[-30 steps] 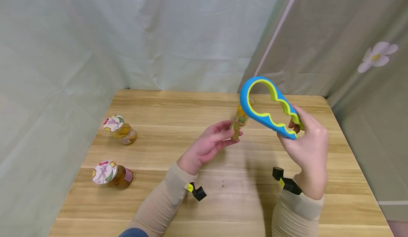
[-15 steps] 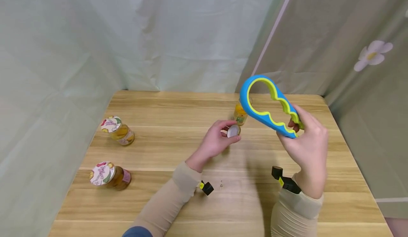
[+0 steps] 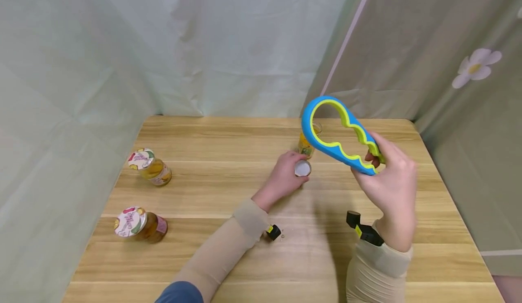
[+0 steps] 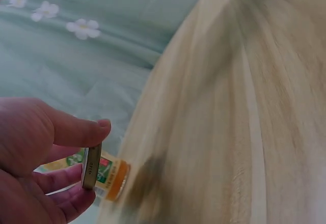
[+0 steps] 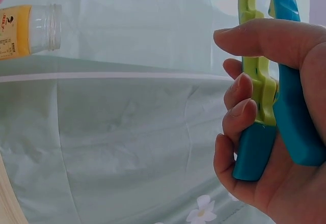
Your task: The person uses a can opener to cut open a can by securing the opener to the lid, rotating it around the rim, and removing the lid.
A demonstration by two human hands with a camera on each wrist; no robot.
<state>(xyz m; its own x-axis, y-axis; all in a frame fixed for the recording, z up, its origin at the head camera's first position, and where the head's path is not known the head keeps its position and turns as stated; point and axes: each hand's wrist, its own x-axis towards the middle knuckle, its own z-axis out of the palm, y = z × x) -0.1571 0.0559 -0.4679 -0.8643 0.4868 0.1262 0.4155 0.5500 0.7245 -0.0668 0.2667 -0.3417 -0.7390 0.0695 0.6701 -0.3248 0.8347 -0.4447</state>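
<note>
My left hand (image 3: 283, 176) pinches a round metal jar lid (image 3: 302, 168) by its edge, its pale inner side turned up in the head view. In the left wrist view the lid (image 4: 91, 167) shows edge-on between thumb and fingers. Just beyond stands an uncapped glass jar (image 3: 305, 146) with yellow-orange contents, partly hidden by the hand and the tool; its bare threaded mouth (image 5: 54, 27) shows in the right wrist view. My right hand (image 3: 391, 180) grips the two handles of a blue and lime-green jar opener (image 3: 346, 158), held up over the table with its loop toward the back.
Two lidded jars stand on the left of the wooden table (image 3: 228, 140), one with yellow contents (image 3: 157, 171) and a darker one (image 3: 152, 228) nearer. Small drops (image 3: 282, 236) lie near the left wrist. A pale curtain (image 3: 253, 45) hangs behind the table.
My left hand has turned the lid from edge-on to inner side up and shifted slightly right. The right hand keeps its grip on the jar opener, nearly still.
</note>
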